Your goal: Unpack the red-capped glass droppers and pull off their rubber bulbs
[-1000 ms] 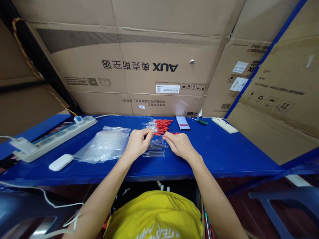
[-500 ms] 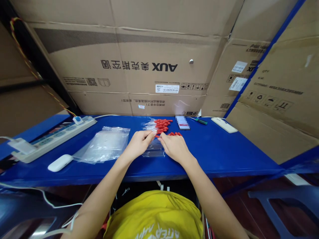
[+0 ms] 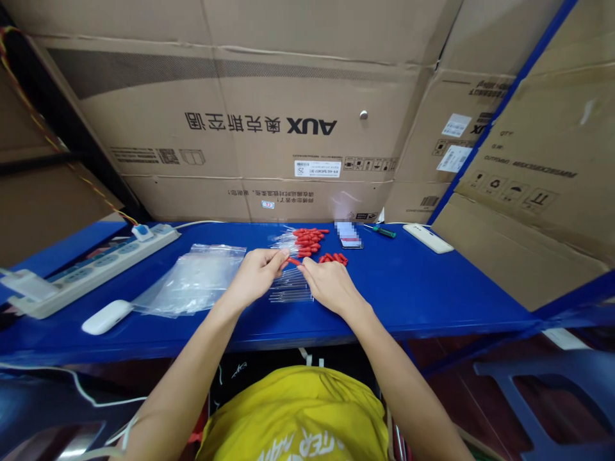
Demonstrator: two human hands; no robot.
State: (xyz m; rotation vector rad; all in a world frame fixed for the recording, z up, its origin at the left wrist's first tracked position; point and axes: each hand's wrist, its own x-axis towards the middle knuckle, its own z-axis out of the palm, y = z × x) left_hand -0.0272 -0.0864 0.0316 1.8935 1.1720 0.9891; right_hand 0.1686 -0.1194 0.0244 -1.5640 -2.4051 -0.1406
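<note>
My left hand [image 3: 257, 275] is closed in a pinch on one end of a small red handle [image 3: 293, 261]. The fingers of my right hand [image 3: 334, 286] are closed at the handle's other end; what lies inside them is mostly hidden. Below and between the hands, several thin metal rods [image 3: 291, 296] lie side by side on the blue table [image 3: 408, 294]. Just beyond my fingers is a pile of red-handled tools [image 3: 307, 240] with thin, pale shafts pointing left. Loose red handles [image 3: 335, 258] lie past my right hand.
Clear zip bags [image 3: 196, 282] lie left, near a white rounded device [image 3: 106, 317] and a power strip [image 3: 96, 269]. A phone [image 3: 350, 235], a green screwdriver [image 3: 382, 231] and a white power bank [image 3: 427, 237] lie at the back. Cardboard [image 3: 259, 153] walls the table.
My hands have drawn slightly apart, and more of the red handle shows between them. The whole view has shifted a little.
</note>
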